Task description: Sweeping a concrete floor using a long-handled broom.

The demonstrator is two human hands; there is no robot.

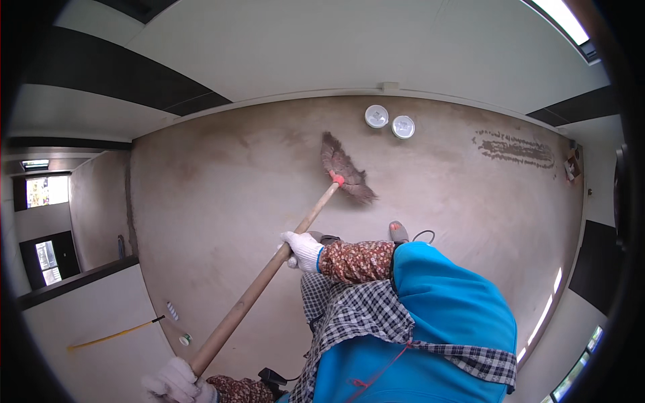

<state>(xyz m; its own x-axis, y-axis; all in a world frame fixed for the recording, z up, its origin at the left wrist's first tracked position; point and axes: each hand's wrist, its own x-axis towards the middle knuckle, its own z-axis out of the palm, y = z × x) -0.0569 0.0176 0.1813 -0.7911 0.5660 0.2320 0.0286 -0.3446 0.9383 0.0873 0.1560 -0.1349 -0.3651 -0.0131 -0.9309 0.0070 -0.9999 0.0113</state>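
Note:
Both my gloved hands grip the long wooden handle of a broom (248, 300). My right hand (304, 250), in a white knit glove, closes around the middle of the handle. At the handle's end, in the lower left, my left hand (178, 380) is wrapped round it, also gloved in white. The broom head (344, 169) is wide, with dusty brown bristles and a red joint, and it rests on the floor ahead of my feet. Floral sleeves cover my forearms. A checked apron (366, 309) hangs over my blue shirt.
Two white-lidded tubs, one (376, 116) beside the other (403, 127), stand near the far wall. A dark patch (516, 149) marks the concrete floor on the right. Leftward, a yellow pole (117, 336) leans by a small container (185, 339). A doorway (101, 201) opens beyond.

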